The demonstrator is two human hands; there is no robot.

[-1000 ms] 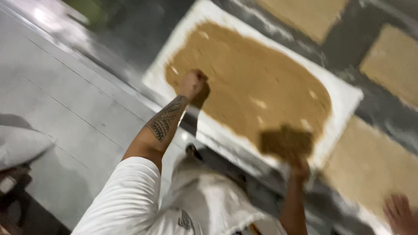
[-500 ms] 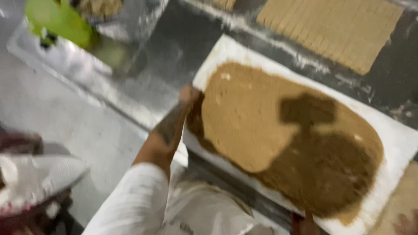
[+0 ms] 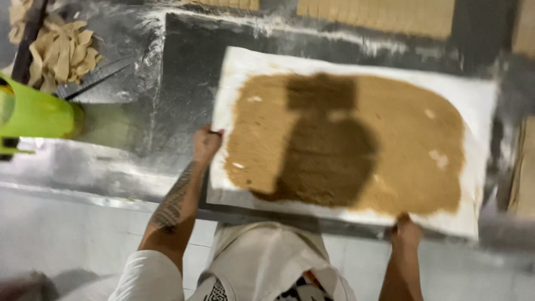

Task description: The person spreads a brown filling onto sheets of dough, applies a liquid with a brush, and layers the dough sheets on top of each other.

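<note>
gripping the blurred dough sheet [image 3: 345, 142], left hand [image 3: 207, 143] and right hand [image 3: 405, 231] clench its edges.

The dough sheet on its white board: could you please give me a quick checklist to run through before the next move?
1. Left hand grips the left edge of the white board: ok.
2. Right hand grips the near edge: ok.
3. Dough sheet lies flat inside the board's edges: ok.
4. Green container stands apart from the board: ok.
5. Grip firmness: cannot tell, blurred.
</note>
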